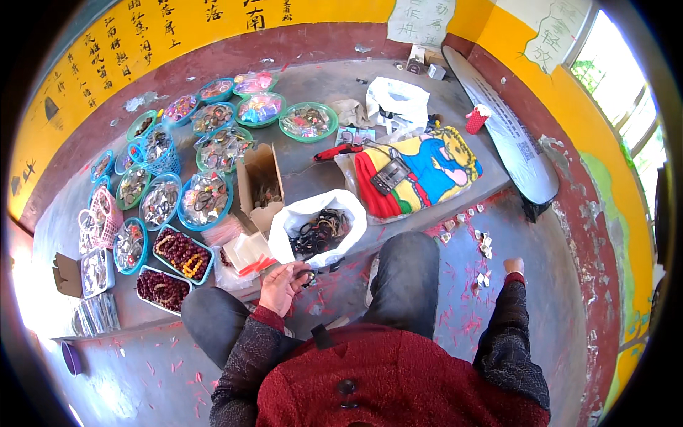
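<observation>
Near my left knee, my left hand [279, 290] is closed in a pinch on a small dark looped item [308, 278], too small to name surely. Just beyond it stands an open white plastic bag [283, 242] with a tangle of dark corded pieces [321, 233] inside. Off to the right, beyond my right knee, my right hand [514, 266] hangs over the floor beside scattered small pale pieces [486, 245]. Its fingers are mostly hidden from this angle. White packets and red-orange strips [257, 265] lie left of my left hand.
Round baskets [307, 121] full of small trinkets crowd the left of the raised platform. Trays of dark red beads [183, 252] and an open cardboard box [245, 186] stand closer. A colourful folded blanket [420, 171] bears a dark device [390, 176]. A long silver board [501, 124] leans rightward.
</observation>
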Tool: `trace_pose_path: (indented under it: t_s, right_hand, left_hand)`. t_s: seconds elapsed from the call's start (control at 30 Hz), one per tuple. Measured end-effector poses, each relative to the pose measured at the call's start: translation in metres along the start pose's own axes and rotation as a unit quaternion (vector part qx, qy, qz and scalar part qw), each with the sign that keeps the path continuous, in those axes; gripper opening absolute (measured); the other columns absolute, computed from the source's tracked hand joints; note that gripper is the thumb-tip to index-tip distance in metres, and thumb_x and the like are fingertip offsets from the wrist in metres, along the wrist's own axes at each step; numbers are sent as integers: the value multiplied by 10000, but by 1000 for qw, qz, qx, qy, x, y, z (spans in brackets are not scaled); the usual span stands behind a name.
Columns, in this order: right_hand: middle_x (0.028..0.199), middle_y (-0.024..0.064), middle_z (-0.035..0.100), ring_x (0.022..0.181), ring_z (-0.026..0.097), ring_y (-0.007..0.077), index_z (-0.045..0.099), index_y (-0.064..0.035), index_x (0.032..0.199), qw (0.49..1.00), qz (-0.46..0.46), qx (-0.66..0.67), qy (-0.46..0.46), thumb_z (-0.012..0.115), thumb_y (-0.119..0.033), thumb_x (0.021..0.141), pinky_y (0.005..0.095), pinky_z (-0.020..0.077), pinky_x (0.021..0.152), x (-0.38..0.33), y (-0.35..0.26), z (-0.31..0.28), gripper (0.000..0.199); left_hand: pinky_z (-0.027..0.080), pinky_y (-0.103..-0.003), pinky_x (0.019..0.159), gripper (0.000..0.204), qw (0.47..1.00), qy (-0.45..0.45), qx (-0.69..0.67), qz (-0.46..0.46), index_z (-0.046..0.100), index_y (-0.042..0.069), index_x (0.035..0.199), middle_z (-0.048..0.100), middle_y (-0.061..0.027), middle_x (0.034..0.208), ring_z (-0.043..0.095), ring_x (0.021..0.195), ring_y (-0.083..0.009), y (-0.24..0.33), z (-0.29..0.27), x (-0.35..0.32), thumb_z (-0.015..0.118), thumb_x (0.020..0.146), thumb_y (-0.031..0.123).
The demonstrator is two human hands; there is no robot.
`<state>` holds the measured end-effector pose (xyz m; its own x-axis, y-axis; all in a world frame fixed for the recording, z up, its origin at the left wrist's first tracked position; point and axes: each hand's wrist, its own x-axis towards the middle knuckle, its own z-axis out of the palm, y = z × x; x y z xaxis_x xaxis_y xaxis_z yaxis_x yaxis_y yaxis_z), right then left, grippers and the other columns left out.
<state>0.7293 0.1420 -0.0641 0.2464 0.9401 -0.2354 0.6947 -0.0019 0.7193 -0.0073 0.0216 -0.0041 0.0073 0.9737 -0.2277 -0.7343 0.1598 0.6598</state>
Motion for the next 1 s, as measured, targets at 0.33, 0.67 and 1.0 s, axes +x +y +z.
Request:
trace_pose_path:
  t_s: [0.33,0.67,1.0]
  right_hand:
    - [930,93,638,832,610,131,597,25,989,431,-216,876,25,546,-227,867,240,466,731,-88,-114,-346,284]
    - [880,7,569,761,519,67,538,9,1084,362,-436,779,-267,653,-140,801,206,426,646,-174,-330,-444,339]
    - [795,17,620,727,548,68,638,3,881,383,-414,799,-208,639,-98,802,200,442,665,-184,-352,-428,129]
  left_hand:
    - [502,-313,814,238,1000,5,-11,-11,551,-62,1025,597,-181,1018,590,952,-251,2,-1,-5,465,910,127]
    - [513,-316,806,223,998,38,-49,-1,559,-47,1020,602,-173,1005,601,935,-248,6,-6,-6,481,903,126]
    - [529,-328,772,193,998,24,-36,-39,565,-43,1019,613,-149,989,621,858,-230,4,0,-2,486,893,79]
